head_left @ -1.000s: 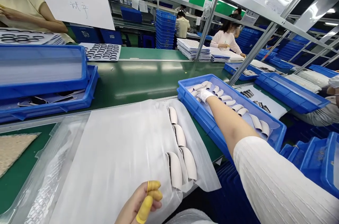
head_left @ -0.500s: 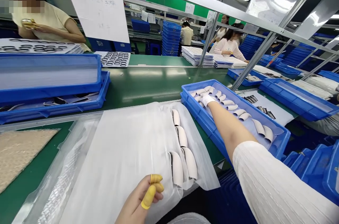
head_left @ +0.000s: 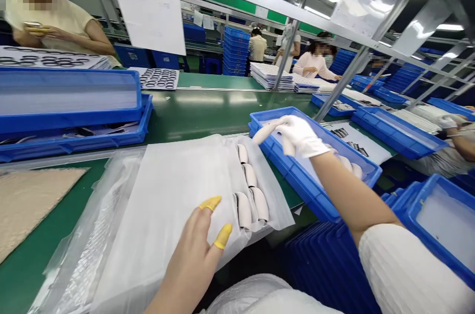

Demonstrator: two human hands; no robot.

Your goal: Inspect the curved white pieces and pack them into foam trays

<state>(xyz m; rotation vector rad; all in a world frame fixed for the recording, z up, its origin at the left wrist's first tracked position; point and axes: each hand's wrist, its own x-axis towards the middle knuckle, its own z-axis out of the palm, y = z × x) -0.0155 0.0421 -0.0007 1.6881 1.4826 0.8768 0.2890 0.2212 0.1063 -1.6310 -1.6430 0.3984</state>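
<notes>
My right hand [head_left: 302, 135], in a white glove, grips a curved off-white piece [head_left: 266, 130] by one end above the blue tray [head_left: 293, 183]. More curved pieces [head_left: 345, 163] lie inside that tray, partly hidden by my forearm. My left hand [head_left: 196, 247] wears yellow finger cots; its thumb and forefinger are spread over the white sheet [head_left: 178, 180], and nothing is in it. Beside its fingertips, at the sheet's right side, several curved off-white pieces [head_left: 244, 211] with dark inner faces sit in two columns.
Stacked blue trays [head_left: 70, 118] stand at the left, near a beige textured sheet [head_left: 37, 200]. A metal post [head_left: 345, 74] rises behind the right tray. More blue trays [head_left: 445, 225] are at the lower right. Across the green bench, a co-worker [head_left: 63, 22] holds something small.
My right hand has lifted out of the tray and come back toward the sheet with a curved piece. My left hand has spread its thumb and forefinger apart. The view has shifted slightly.
</notes>
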